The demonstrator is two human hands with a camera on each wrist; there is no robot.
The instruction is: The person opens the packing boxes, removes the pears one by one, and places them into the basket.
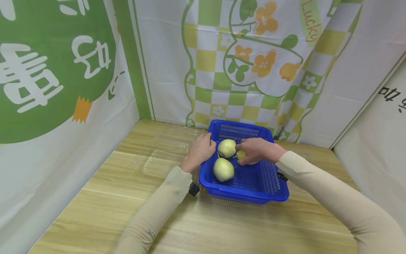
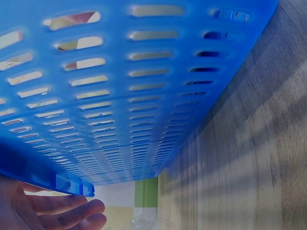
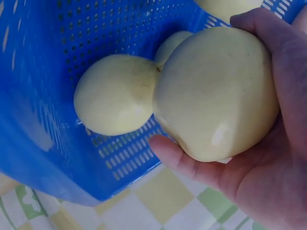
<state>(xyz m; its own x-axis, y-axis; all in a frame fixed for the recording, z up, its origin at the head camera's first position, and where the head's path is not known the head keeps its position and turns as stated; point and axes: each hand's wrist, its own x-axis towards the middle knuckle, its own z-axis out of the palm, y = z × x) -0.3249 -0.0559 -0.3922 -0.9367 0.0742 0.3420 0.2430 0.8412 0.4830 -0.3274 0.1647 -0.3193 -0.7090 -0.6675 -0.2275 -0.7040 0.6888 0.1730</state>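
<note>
A blue plastic basket with slotted walls stands on the wooden table. My left hand grips its left rim; in the left wrist view the fingers curl below the rim. Inside the basket, my right hand holds a pale yellow-green pear, thumb and fingers spread around its sides. Two more pears, one farther back and one nearer the front, lie in the left half of the basket. The right hand covers part of the basket floor in the head view.
Clear plastic containers lie on the table left of the basket. A patterned curtain hangs right behind the basket, and white cloth walls rise at both sides. Bare wooden tabletop extends in front.
</note>
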